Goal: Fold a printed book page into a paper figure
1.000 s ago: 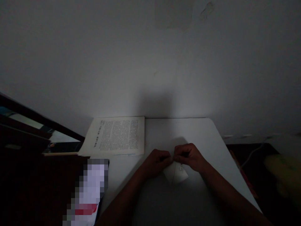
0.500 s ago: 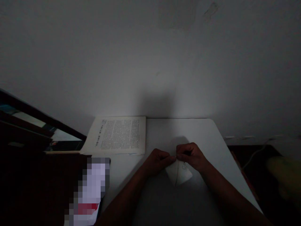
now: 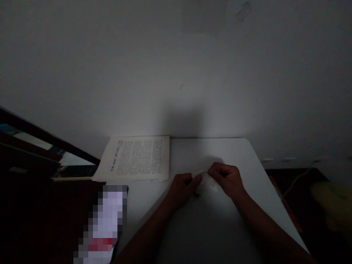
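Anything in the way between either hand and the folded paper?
Nothing visible. The left hand and right hand both hold the folded paper directly. The printed pages and pixelated device lie off to the left, not between hands and paper.

One left hand (image 3: 180,189) and one right hand (image 3: 227,178) are seen, two hands in all, one piece of paper (image 3: 208,186), one set of printed pages (image 3: 141,157), one pixelated device (image 3: 106,220), one counter (image 3: 236,152), one thin cable (image 3: 295,178), one wall (image 3: 110,73).
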Demonstrator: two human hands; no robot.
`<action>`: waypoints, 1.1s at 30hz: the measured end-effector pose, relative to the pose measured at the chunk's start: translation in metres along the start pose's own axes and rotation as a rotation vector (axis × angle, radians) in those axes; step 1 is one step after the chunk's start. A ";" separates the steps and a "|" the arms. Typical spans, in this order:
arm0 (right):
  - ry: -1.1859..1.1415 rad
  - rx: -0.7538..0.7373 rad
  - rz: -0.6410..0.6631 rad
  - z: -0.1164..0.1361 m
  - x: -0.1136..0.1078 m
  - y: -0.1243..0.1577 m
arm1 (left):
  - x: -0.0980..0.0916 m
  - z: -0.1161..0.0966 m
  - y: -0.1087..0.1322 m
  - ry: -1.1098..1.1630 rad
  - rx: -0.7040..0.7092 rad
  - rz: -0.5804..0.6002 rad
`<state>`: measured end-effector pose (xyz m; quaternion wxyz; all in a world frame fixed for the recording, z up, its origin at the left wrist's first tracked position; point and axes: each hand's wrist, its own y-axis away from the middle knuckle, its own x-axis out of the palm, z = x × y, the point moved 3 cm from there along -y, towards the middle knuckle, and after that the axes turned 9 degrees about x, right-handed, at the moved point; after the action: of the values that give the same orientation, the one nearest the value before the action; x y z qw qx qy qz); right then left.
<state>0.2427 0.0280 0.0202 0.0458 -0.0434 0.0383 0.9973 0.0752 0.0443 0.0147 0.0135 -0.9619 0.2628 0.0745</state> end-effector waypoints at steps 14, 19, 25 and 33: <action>-0.077 0.099 0.086 -0.001 0.008 0.002 | 0.021 0.006 0.004 0.581 -0.107 0.270; -0.086 0.074 0.104 0.002 0.008 0.001 | 0.021 0.007 0.003 0.612 -0.097 0.233; -0.069 0.059 0.082 -0.001 0.009 0.000 | 0.020 -0.001 0.001 0.433 -0.080 0.062; -0.063 0.048 0.098 0.002 0.013 0.001 | 0.015 0.002 0.000 0.333 -0.085 0.026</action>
<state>0.2298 0.0282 0.0207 -0.0008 -0.0088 0.0630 0.9980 0.0879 0.0368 0.0109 -0.0720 -0.9572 0.2703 -0.0745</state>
